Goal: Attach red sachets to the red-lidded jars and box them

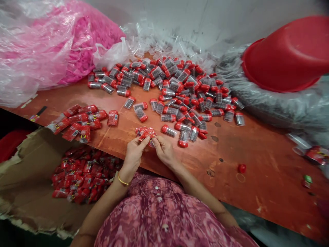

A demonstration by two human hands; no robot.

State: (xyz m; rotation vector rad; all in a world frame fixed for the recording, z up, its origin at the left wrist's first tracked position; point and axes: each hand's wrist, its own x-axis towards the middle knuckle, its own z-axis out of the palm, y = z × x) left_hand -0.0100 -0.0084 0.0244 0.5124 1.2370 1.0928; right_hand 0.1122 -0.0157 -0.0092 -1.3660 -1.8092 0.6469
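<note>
My left hand (pixel 134 152) and my right hand (pixel 163 149) meet at the near edge of the wooden table (pixel 257 161). Both pinch a small red labelled vial (pixel 147 133) between thumb and fingers. Just beyond it lies a big heap of clear vials with red caps (pixel 180 92), filled with dark contents. A small group of red-wrapped vials (pixel 79 120) lies on the table to the left. Below the table edge, a cardboard box (pixel 28 185) holds several more red-wrapped vials (pixel 82 175).
A large bag of pink pieces (pixel 51 44) fills the far left. Loose clear plastic sleeves (pixel 164 43) lie behind the heap. An overturned red basin (pixel 288 55) rests on a grey plastic bag (pixel 282 103) at right. A loose red cap (pixel 242 168) lies near right.
</note>
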